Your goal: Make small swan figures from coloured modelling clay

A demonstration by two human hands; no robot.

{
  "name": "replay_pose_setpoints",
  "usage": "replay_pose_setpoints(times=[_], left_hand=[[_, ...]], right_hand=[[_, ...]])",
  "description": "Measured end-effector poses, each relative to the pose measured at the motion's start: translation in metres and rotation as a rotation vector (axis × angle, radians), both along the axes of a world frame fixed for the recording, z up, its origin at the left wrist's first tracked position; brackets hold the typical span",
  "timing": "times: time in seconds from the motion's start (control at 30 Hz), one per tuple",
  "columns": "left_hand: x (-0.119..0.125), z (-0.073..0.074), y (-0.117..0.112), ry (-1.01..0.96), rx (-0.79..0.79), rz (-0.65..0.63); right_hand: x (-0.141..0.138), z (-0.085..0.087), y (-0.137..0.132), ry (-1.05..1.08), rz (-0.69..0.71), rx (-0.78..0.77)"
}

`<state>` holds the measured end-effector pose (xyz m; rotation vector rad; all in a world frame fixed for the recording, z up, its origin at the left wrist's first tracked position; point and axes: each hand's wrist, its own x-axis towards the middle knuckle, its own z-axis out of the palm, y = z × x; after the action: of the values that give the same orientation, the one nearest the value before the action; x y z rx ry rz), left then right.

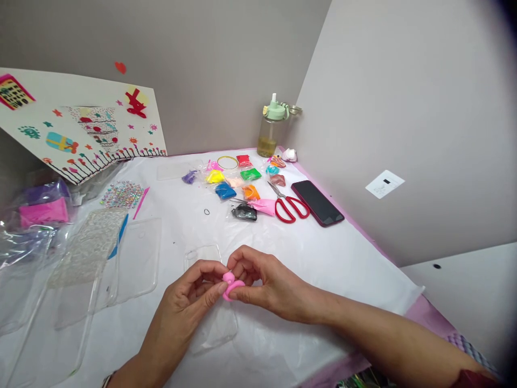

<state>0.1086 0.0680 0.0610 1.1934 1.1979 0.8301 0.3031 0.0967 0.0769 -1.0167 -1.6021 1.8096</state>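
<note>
Between my two hands is a piece of pink modelling clay (233, 287), with a small round lump at its top and a curled strip below. My left hand (189, 299) pinches its left side between thumb and fingers. From the right, my right hand (264, 280) grips the curled strip with thumb and fingertips. Underneath both hands a clear phone case (216, 326) lies flat on the white sheet, partly hidden by them. More clear phone cases (139, 256) lie to the left.
Several bagged clay packets (225, 191) lie toward the back, near red-handled scissors (287, 207) and a dark phone (318, 202). A bottle (270, 129) stands in the corner. Loose beads (123, 194) are heaped at left, beside plastic bags (43, 211). A drawing (92, 126) leans on the wall.
</note>
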Motion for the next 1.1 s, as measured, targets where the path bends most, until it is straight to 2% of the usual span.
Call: replay_pose_setpoints(times=[0.2,0.37,0.67,0.9,1.1], left_hand=[[0.000,-0.007,0.000,-0.030,0.021,-0.029],[0.002,-0.016,-0.003,-0.109,0.016,0.056],[0.003,-0.017,-0.003,-0.116,-0.019,0.023],[0.003,-0.018,-0.004,-0.149,-0.069,0.046],[0.003,-0.018,-0.004,-0.162,-0.075,0.072]], right_hand=[[0.000,-0.007,0.001,0.054,-0.061,-0.007],[0.001,-0.010,0.002,0.058,-0.074,-0.039],[0.001,0.001,0.002,-0.064,-0.115,0.161],[0.004,-0.002,0.007,0.057,-0.060,0.000],[0.002,-0.001,0.006,0.015,-0.096,0.033]])
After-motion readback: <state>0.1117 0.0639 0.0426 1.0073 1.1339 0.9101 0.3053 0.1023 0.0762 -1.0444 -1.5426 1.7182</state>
